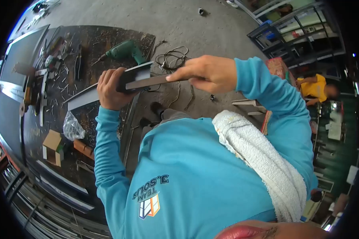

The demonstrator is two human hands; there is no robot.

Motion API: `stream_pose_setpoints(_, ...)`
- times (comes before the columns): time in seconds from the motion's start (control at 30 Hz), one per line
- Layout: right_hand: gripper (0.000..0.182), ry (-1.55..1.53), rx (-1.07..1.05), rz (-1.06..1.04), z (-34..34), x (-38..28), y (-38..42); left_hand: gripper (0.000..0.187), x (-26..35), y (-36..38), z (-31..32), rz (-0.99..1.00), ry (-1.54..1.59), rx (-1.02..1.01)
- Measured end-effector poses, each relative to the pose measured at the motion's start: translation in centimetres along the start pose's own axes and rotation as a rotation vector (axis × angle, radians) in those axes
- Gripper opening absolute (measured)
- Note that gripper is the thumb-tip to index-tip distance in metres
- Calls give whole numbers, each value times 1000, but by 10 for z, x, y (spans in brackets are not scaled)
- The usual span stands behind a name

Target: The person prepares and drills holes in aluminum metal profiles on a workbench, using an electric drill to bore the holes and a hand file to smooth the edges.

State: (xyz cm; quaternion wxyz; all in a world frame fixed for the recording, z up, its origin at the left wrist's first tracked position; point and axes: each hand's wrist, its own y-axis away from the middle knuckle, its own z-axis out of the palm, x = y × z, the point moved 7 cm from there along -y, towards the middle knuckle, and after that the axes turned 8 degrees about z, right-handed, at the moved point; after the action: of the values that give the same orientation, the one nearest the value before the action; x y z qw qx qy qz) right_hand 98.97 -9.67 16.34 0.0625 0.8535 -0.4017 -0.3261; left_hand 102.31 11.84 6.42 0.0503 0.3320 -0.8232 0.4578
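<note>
My left hand (111, 88) is wrapped round a long grey metal channel (83, 99), holding it slantwise over the edge of the dark workbench (101, 38). In my right hand (209, 73) is a flat file (146, 82), its handle end covered by my fingers and my index finger stretched along it. The file's blade lies across the near end of the channel, close to my left hand. Just beyond the channel, a green power drill (125, 51) rests on the bench with its bit pointing left.
Pliers (79, 65), scattered small fasteners and hand tools lie on the bench. Nearer are a plastic bag (73, 126) and an open cardboard box (53, 146). A coiled cable (175, 57) is on the floor. A person in yellow (314, 87) is at the right, below metal frames (299, 34).
</note>
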Motion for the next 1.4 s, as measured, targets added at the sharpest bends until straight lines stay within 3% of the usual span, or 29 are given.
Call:
stream_pose_setpoints(0.03, 52, -9, -39, -41, 0, 1, 0, 64, -1, -2, 1, -2, -8, 19)
stream_pose_setpoints(0.13, 53, -71, 160, -30, -18, 19, 4, 66, 0, -2, 5, 0, -3, 34)
stream_pose_setpoints(0.17, 52, 4, 103, -4, -10, 16, 2, 66, -2, -4, 7, 5, -3, 33)
stream_pose_setpoints(0.27, 51, -17, 130, -175, -23, 24, -1, 66, -6, -6, 8, -5, -6, 27)
stream_pose_setpoints(0.3, 51, 3, 64, 49, -33, 29, -4, 66, -6, -10, 8, -14, -17, 26)
stream_pose_setpoints(0.4, 52, -57, -19, -42, -14, 9, -8, 66, -9, -15, 4, -3, -15, 42)
stream_pose_setpoints(0.43, 51, -108, 98, -175, -21, 21, -11, 66, -7, -16, 3, -2, -4, 58)
stream_pose_setpoints(0.53, 52, -85, 167, -200, -29, 14, -17, 66, -10, -20, -5, -16, 26, 95)
stream_pose_setpoints(0.57, 52, 32, 57, -103, -22, 6, -14, 66, -14, -21, -11, -23, 28, 101)
stream_pose_setpoints(0.67, 52, 77, 237, -277, -59, -20, -1, 68, -18, -27, -45, -55, 84, 137)
stream_pose_setpoints(0.77, 48, -78, 98, -39, -99, -30, 24, 73, -14, -38, -72, -67, 108, 146)
stream_pose_setpoints(1.0, 46, 309, 19, -212, -132, -70, 21, 79, -22, -40, -68, -42, 183, 143)
stream_pose_setpoints(1.03, 39, 307, 31, -92, -134, -70, 18, 79, -22, -41, -67, -50, 188, 139)
stream_pose_setpoints(1.17, 48, 184, -172, 62, -141, -84, 3, 78, -18, -44, -71, -46, 206, 164)
stream_pose_setpoints(1.27, 35, 144, -262, 217, -156, -97, -3, 75, -20, -45, -73, -36, 197, 175)
stream_pose_setpoints(1.3, 35, 151, -286, 216, -161, -101, -5, 75, -19, -45, -73, -33, 189, 175)
stream_pose_setpoints(1.4, 31, 399, -93, 0, -158, -130, 3, 75, -18, -45, -75, -31, 190, 202)
